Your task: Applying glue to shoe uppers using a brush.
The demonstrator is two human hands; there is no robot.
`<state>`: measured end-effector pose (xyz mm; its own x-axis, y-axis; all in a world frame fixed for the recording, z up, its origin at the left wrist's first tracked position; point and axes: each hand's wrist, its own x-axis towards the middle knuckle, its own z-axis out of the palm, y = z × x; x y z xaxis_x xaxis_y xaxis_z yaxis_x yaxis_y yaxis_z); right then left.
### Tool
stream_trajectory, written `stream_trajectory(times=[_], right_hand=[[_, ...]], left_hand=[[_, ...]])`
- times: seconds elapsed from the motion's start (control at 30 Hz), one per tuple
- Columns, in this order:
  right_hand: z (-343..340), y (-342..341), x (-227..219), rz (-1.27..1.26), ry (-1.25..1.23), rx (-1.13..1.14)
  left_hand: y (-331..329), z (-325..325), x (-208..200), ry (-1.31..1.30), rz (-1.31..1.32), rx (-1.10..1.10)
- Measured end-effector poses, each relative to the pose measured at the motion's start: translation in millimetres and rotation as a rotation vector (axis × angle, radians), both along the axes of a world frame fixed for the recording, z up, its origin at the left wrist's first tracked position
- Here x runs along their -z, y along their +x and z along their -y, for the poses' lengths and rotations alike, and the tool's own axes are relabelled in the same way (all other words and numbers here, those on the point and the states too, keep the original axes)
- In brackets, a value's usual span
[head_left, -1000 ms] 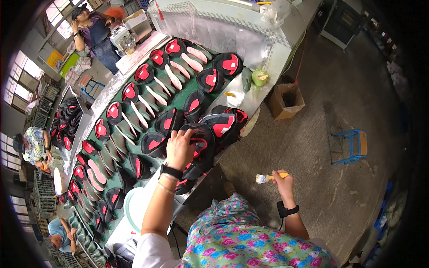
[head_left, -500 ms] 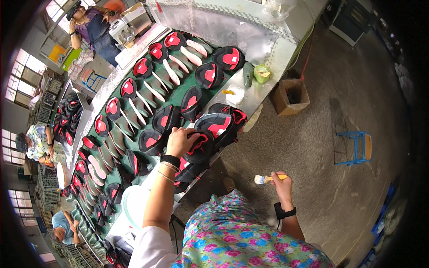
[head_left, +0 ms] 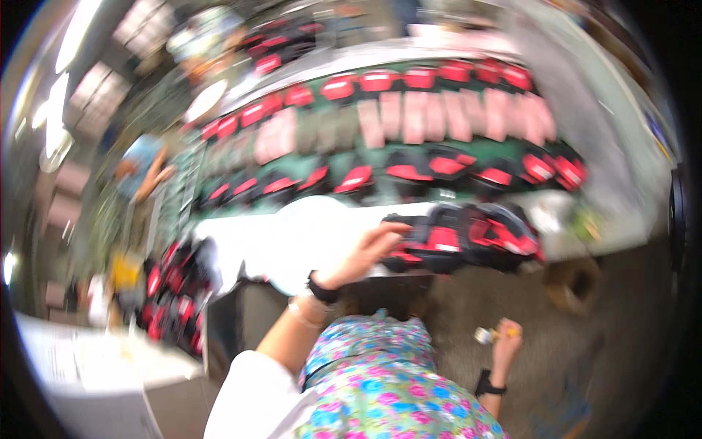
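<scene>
Black-and-red shoe tops [head_left: 444, 239] at the table's [head_left: 618, 233] near edge
Left hand [head_left: 363, 254] at their left end, fingers too blurry to tell; seems mid-handling, lifting one would need a pinch; right hand [head_left: 507, 341], farther right, clamps a brush [head_left: 484, 336]

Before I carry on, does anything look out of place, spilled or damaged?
No spill stands out; blur hides fine damage. The shoe uppers by the left hand look bunched and overlapping, unlike the looser row behind them.
</scene>
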<state>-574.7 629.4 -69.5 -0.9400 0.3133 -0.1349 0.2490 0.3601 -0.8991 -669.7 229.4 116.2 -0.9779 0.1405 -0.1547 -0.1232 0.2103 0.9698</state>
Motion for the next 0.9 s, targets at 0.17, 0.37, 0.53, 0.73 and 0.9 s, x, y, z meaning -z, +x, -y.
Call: stream_trajectory(times=[0.17,0.37,0.53,0.73,0.9], right_hand=[[55,-17,-37,0.135,0.046,-0.226],[161,-13,-59,0.103,0.189,-0.496],[272,11,-73,0.030,0.267,-0.550],[389,67,-135,0.015,0.353,-0.526],[447,100,-153,-0.150,0.424,-0.553]], left_hand=[[126,95,-5,-0.355,0.185,-0.178],[275,248,1,-0.409,0.302,-0.557],[376,443,78,-0.652,0.323,-0.909],[413,599,167,-0.975,0.569,-0.942],[426,624,246,-0.871,0.442,-0.881]])
